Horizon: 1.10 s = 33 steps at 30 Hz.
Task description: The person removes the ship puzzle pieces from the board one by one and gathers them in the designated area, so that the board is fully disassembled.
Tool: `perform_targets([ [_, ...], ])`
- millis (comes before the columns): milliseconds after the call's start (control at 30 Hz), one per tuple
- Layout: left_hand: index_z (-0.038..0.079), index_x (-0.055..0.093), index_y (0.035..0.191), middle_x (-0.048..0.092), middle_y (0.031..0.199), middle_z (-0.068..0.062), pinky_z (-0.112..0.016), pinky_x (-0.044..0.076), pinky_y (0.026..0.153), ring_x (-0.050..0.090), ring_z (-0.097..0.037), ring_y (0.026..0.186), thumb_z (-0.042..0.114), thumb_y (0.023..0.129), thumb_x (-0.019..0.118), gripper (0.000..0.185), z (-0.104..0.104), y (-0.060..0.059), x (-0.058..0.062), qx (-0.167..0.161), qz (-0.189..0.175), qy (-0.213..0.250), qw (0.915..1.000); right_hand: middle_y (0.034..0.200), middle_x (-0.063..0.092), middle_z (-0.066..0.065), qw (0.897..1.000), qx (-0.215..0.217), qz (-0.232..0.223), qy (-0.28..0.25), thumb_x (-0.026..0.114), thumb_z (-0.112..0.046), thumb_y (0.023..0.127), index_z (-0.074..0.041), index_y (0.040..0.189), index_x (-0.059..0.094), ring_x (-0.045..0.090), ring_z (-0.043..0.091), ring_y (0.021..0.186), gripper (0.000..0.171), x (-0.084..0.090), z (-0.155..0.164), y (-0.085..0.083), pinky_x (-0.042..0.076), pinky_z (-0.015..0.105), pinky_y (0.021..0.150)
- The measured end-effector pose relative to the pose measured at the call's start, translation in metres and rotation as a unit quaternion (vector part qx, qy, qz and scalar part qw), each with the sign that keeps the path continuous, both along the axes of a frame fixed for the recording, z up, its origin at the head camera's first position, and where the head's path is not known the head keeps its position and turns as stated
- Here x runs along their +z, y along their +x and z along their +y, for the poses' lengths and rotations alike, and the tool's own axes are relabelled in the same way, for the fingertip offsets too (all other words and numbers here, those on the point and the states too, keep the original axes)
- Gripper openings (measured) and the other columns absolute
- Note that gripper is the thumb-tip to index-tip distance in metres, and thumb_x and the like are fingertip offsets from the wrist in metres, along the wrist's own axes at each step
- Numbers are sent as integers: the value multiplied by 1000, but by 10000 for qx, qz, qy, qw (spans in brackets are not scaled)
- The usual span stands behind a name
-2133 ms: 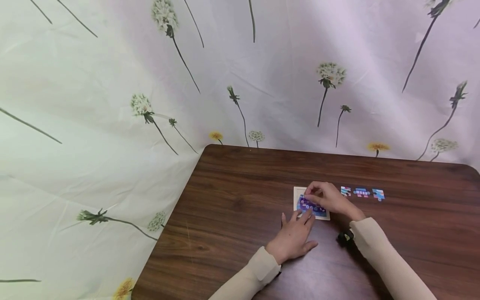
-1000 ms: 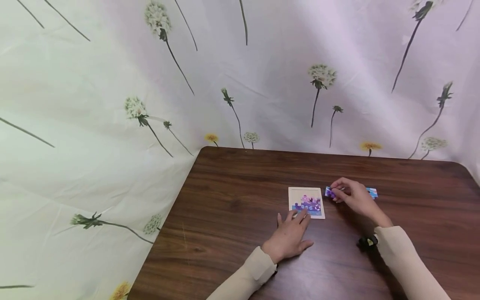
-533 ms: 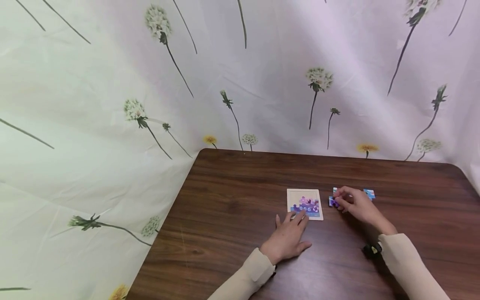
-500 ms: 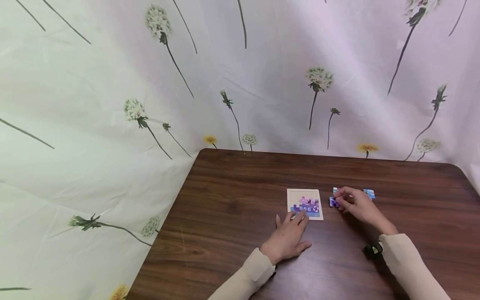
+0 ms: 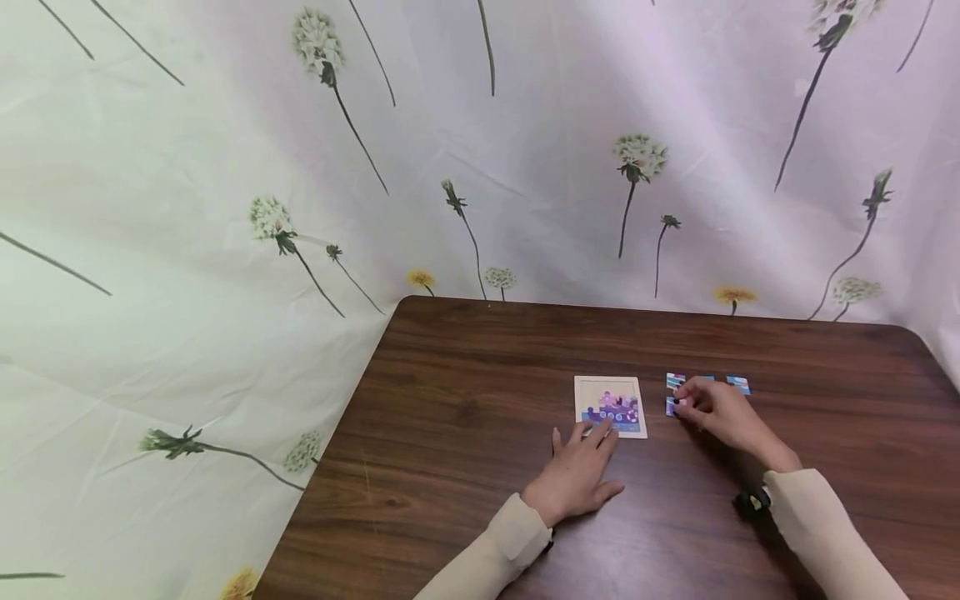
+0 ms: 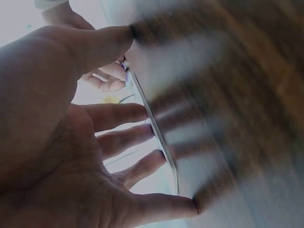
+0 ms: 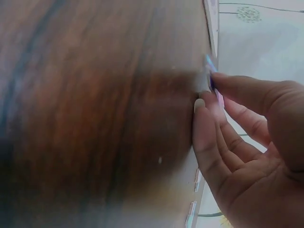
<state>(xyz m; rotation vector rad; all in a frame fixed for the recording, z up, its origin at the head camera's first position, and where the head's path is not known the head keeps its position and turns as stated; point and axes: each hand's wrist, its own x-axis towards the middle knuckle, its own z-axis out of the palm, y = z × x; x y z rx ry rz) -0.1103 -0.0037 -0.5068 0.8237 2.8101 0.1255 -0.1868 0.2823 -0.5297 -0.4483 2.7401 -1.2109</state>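
A square jigsaw tray (image 5: 606, 378) with a pale rim lies on the table, its lower part filled with purple, pink and blue pieces. My left hand (image 5: 576, 479) is spread at its near edge; in the left wrist view, the middle fingers touch the tray's side (image 6: 151, 116) while thumb and little fingertip meet the tabletop. To the right of the tray, my right hand (image 5: 723, 417) pinches a purple-blue jigsaw piece (image 5: 671, 407) between thumb and fingers. The right wrist view shows that piece (image 7: 209, 66) tilted, close to the table surface. Fingers hide part of it.
Three loose jigsaw pieces lie in a row behind my right hand: a left piece (image 5: 675, 380), a partly covered middle piece (image 5: 707, 379) and a right piece (image 5: 738, 384). A flower-printed cloth (image 5: 555, 167) hangs behind the dark wooden table (image 5: 465, 367).
My right hand has moved from over the tray to its right, carrying the purple-blue jigsaw piece, then slightly nearer and rightward, uncovering the left loose piece. My left hand has stayed at the tray.
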Motion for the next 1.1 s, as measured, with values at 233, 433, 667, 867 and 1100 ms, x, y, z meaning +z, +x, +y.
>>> perform_targets([
  [233, 19, 43, 160, 34, 170, 5, -66, 45, 110, 38, -23, 152, 56, 99, 64, 74, 0, 1, 1, 24, -12, -60, 10000, 88, 67, 7, 9998, -48, 66, 169, 74, -6, 95, -3, 104, 70, 62, 5, 68, 10, -2, -2, 0, 54, 25, 56],
  [433, 19, 42, 160, 34, 170, 5, -66, 45, 110, 37, -23, 152, 56, 99, 64, 74, 0, 1, 1, -17, -42, -72, 10000, 90, 69, 6, 9986, -20, 352, 401, 77, -7, 94, -6, 102, 73, 59, 4, 71, 9, -2, -2, 2, 52, 23, 59],
  [667, 19, 41, 160, 32, 171, 6, -67, 44, 111, 36, -22, 153, 55, 100, 63, 74, 0, -2, -1, 0, -78, -42, 10000, 95, 68, 10, 9974, 11, 509, 505, 77, -9, 94, -5, 104, 73, 59, 8, 75, 12, -2, -1, 1, 51, 23, 59],
  [867, 19, 41, 160, 33, 171, 6, -67, 44, 111, 37, -23, 153, 55, 100, 63, 73, -1, -1, -1, 12, -110, -18, 9999, 93, 68, 6, 9967, 85, 572, 565, 77, -10, 94, -6, 105, 73, 58, 6, 75, 13, 0, -3, 0, 51, 24, 62],
  [1100, 20, 40, 161, 31, 172, 6, -68, 42, 113, 35, -23, 154, 54, 101, 62, 73, -3, -1, 1, -8, -169, 14, 9999, 84, 65, 1, 9947, 8, 882, 520, 77, -13, 95, -8, 100, 73, 50, 2, 66, 8, 7, -13, -3, 44, 23, 59],
])
